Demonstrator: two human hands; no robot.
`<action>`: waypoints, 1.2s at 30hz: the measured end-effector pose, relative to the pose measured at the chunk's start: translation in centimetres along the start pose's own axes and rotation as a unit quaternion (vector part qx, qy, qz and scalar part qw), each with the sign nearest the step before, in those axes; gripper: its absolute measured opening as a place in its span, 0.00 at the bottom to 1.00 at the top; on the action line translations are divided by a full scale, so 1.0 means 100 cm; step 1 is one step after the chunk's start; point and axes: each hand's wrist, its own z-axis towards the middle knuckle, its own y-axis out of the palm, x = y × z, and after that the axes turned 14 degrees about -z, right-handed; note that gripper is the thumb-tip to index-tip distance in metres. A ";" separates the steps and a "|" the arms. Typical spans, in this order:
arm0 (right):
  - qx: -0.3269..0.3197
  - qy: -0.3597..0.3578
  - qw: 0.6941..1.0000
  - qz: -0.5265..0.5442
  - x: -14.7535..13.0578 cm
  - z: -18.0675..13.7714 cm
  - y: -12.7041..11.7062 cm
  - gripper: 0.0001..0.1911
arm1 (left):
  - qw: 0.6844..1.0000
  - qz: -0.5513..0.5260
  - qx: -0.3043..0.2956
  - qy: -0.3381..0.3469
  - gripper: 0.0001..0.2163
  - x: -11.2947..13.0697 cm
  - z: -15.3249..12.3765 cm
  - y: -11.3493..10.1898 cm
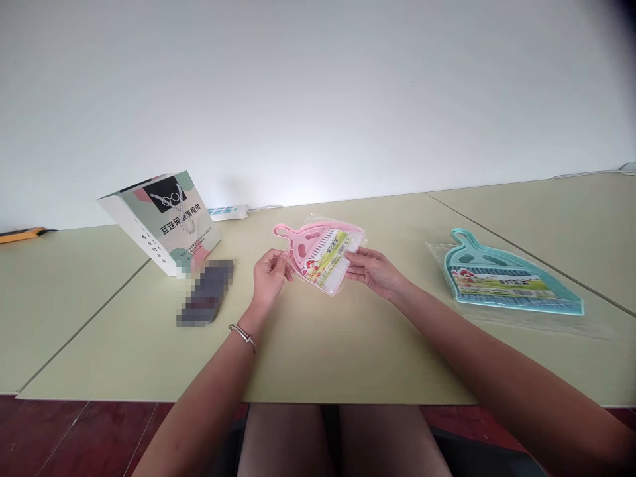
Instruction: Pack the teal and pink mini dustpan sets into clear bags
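Observation:
A small pink dustpan-and-brush set (318,244), wrapped in clear plastic with a printed label, is held above the table between both hands. My left hand (272,273) pinches the wrapper at the set's left edge, below the looped handle. On the right side, my right hand (372,270) grips the set with the thumb over the label and the fingers behind it. Farther right lies a larger teal dustpan set (511,275), also in clear plastic with a label, and neither hand touches it.
A printed paper bag (171,218) with rope handles stands at the left. Near it lies a dark, pixelated object (206,295). A white power strip (228,212) sits along the wall (318,99). An orange-and-black item (22,234) is at the far left of the table (338,364).

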 end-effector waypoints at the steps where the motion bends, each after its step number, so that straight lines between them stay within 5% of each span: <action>1: 0.004 0.010 1.000 -0.001 -0.001 -0.001 0.001 0.05 | 1.000 0.009 0.009 0.010 0.12 0.000 0.001 -0.001; 8: 0.063 0.016 0.997 0.030 -0.004 0.000 -0.002 0.04 | 0.998 0.019 -0.046 0.035 0.11 0.003 0.000 -0.001; 11: 0.039 0.004 0.999 0.027 -0.006 0.000 -0.005 0.06 | 0.993 -0.039 0.103 0.030 0.13 0.007 0.003 -0.006; 13: -0.009 -0.004 1.000 0.002 -0.006 -0.001 -0.006 0.09 | 0.979 -0.116 0.166 -0.038 0.16 0.013 0.005 -0.010; 16: -0.065 -0.008 0.997 -0.035 -0.006 -0.003 -0.009 0.15 | 0.949 -0.236 0.049 -0.206 0.22 0.025 0.004 -0.012; 18: -0.076 -0.009 0.996 -0.047 -0.007 -0.003 -0.011 0.16 | 0.930 -0.260 -0.044 -0.257 0.22 0.031 0.000 -0.011; 26: -0.076 -0.047 0.995 -0.053 -0.013 -0.001 -0.024 0.18 | 0.938 -0.242 -0.129 -0.213 0.13 0.029 -0.004 -0.016; 30: -0.098 -0.042 0.993 -0.058 -0.013 -0.003 -0.023 0.19 | 0.962 -0.179 -0.095 -0.183 0.11 0.025 -0.003 -0.014; 36: -0.098 -0.030 0.993 -0.066 -0.011 -0.001 -0.023 0.19 | 0.959 -0.199 0.052 -0.196 0.11 0.016 0.011 -0.023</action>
